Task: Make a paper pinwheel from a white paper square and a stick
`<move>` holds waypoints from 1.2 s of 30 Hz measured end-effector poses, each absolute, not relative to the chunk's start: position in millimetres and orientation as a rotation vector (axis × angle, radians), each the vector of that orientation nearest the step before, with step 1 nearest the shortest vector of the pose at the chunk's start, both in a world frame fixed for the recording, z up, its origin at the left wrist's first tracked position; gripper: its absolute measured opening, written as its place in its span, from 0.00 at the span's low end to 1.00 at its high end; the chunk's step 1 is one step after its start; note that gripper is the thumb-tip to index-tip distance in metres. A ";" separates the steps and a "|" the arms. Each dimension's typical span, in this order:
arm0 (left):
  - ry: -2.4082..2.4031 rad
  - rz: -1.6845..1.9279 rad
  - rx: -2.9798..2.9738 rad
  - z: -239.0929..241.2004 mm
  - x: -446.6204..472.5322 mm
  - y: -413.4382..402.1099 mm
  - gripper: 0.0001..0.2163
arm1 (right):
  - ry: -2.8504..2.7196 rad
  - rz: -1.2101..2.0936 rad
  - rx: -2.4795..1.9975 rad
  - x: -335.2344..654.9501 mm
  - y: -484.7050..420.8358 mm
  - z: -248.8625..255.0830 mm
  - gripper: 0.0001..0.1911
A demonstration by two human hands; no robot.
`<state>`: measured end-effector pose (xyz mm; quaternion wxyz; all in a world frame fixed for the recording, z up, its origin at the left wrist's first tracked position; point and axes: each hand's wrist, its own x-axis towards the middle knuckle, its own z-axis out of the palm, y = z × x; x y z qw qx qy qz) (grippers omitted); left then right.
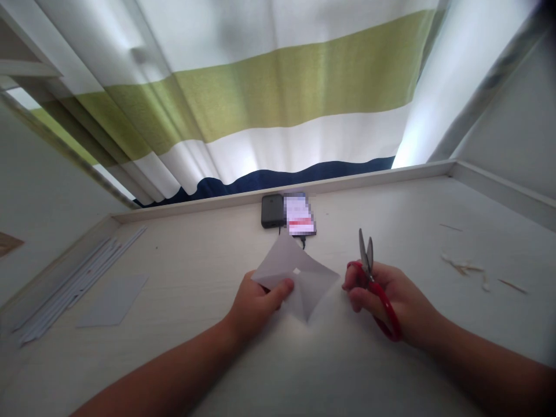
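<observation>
A paper sheet (310, 278), showing a small bright spot nr. its middle, is held over a white desk (208, 249) in a person's L hand (256, 304), thumb on top, pinching its near-L side; fingers beneath mostly hidden. Just R of the sheet, w/ a gap btwn., the R hand (408, 295) is curled round red-handled scissors (370, 277), blades slightly parted. Their long axis runs handles near-R to tips far-L, pointing away from the wearer, past the sheet's R corner rather than at it. Beyond the sheet: phone (299, 208), black box (272, 211) alongside. Well R of it: small scraps (463, 268).
</observation>
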<state>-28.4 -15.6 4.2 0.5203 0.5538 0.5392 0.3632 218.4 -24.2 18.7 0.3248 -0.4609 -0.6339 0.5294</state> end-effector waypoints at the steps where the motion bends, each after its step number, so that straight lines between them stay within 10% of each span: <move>1: 1.335 0.919 1.300 4.8 -28.3 -14.3 0.15 | -1.681 1.414 -1.169 219.8 -24.8 17.3 0.13; 36: 1.186 1.448 1.120 25.2 -17.8 -29.6 0.10 | -1.871 1.836 -1.252 197.3 -53.0 38.3 0.08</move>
